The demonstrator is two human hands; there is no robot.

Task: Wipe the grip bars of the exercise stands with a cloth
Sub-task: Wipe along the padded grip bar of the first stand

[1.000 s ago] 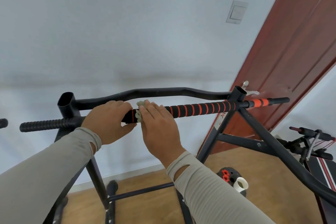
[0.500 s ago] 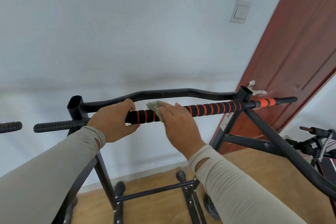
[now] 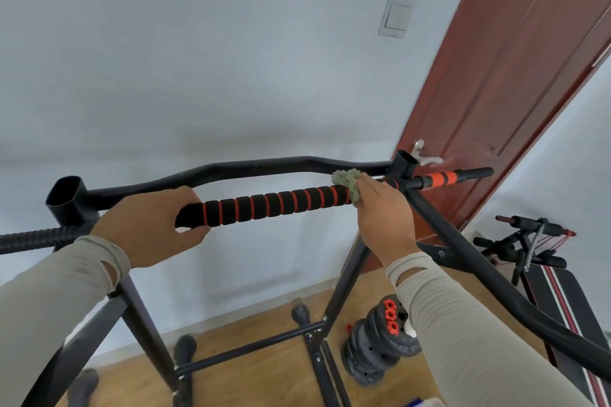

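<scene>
A black foam grip bar with orange rings [image 3: 271, 205] runs across the black exercise stand [image 3: 69, 198] at chest height. My left hand [image 3: 148, 225] grips the bar's left end, fingers curled over the top and thumb beneath. My right hand [image 3: 383, 211] presses a crumpled grey-green cloth [image 3: 347, 183] onto the bar's right end, close to the right upright tube [image 3: 405, 163]. Its fingers lie over the cloth; how far they curl is hidden. A shorter orange-and-black grip [image 3: 443, 178] sticks out past that upright.
A curved black top bar [image 3: 251, 168] runs behind the grip. A red-brown door [image 3: 515, 76] stands right behind the stand. On the wooden floor lie stacked weight plates [image 3: 380, 344], and a bench with handles [image 3: 542, 251] stands at right. A ribbed black grip [image 3: 29, 238] extends left.
My right hand has slid the cloth rightward along the bar, from beside my left hand to the right end. My left hand has kept its hold on the left end.
</scene>
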